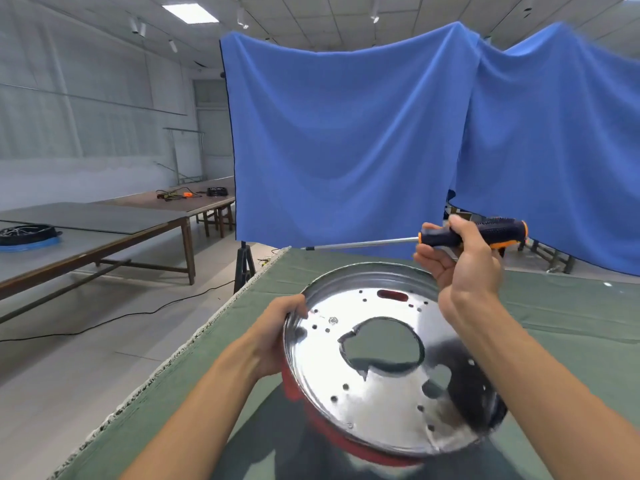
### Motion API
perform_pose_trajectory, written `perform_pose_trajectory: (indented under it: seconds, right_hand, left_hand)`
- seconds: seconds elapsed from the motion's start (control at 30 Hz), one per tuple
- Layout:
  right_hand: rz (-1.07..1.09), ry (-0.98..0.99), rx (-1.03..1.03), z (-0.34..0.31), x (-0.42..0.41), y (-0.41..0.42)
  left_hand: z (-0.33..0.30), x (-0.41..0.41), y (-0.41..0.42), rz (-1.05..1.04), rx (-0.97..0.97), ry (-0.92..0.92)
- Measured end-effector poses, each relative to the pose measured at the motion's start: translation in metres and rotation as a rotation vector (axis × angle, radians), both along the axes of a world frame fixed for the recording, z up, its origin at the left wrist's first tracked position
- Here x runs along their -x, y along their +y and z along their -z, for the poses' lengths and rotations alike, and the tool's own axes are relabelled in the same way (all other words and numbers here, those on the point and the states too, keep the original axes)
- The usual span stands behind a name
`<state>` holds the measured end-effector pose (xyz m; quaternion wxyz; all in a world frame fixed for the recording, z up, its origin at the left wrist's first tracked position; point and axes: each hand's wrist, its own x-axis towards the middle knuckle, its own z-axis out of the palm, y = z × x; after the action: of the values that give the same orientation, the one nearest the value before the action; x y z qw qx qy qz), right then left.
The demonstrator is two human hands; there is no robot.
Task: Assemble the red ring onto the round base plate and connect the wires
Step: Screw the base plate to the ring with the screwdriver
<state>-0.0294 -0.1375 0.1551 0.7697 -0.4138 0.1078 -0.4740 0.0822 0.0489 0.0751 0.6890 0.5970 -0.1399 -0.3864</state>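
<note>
A shiny round metal base plate (377,407), with a large middle cutout and several small holes, is tilted above the green table. The red ring (332,436) shows under its lower left rim and through a slot near the top. My left hand (277,336) grips the plate's left rim. Above the plate's upper right edge, my right hand (457,258) holds a screwdriver (485,232) with a black and orange handle; its steel shaft points left, roughly level. One screw (333,320) sits in the plate near my left hand. No wires are visible.
The table's green cloth (568,313) ends at a frayed left edge. A blue curtain (346,133) hangs behind it, with a black stand (244,268) at its foot. A cable (104,322) runs across the floor. Long tables (86,237) at left carry a black wheel-like part and tools.
</note>
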Motion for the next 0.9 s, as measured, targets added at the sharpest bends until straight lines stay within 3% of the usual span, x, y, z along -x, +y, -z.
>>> perform_pose_trajectory:
  seconds: [0.17,0.3,0.5,0.73,0.9]
  right_hand:
    - [0.002,0.016,0.07,-0.008,0.0,0.0]
    - [0.028,0.059,0.016,0.009,0.002,-0.007]
    - [0.043,0.101,-0.036,0.022,-0.001,-0.018]
    - [0.121,0.118,-0.102,0.035,-0.008,-0.034]
    - [0.166,0.109,-0.088,0.048,-0.012,-0.041]
  left_hand:
    - [0.018,0.026,-0.016,0.051,0.011,0.102]
    - [0.03,0.038,-0.018,0.125,-0.107,0.093]
    - [0.019,0.022,-0.012,0.015,-0.517,-0.359]
    - [0.04,0.007,-0.032,-0.266,-0.177,-0.485]
    - [0.056,0.008,-0.032,-0.316,-0.114,-0.553]
